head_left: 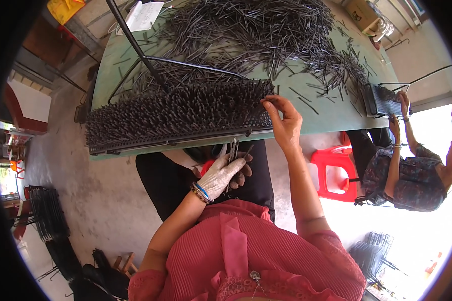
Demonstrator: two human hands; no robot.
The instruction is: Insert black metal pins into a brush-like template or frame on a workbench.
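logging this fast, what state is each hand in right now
Left hand: closed around strips.
Right hand: pinched closed at the rack; whether holding a strip cannot be told.

Right of the right hand (285,123), a passage is left over the green table (326,120), bounded by a black tray (384,103) and scattered strips. Leftward, the way above the bristled black panel (176,118) is crossed by slanting metal rods (135,45). Beyond, the tabletop is blocked by heaped black strips (256,30).
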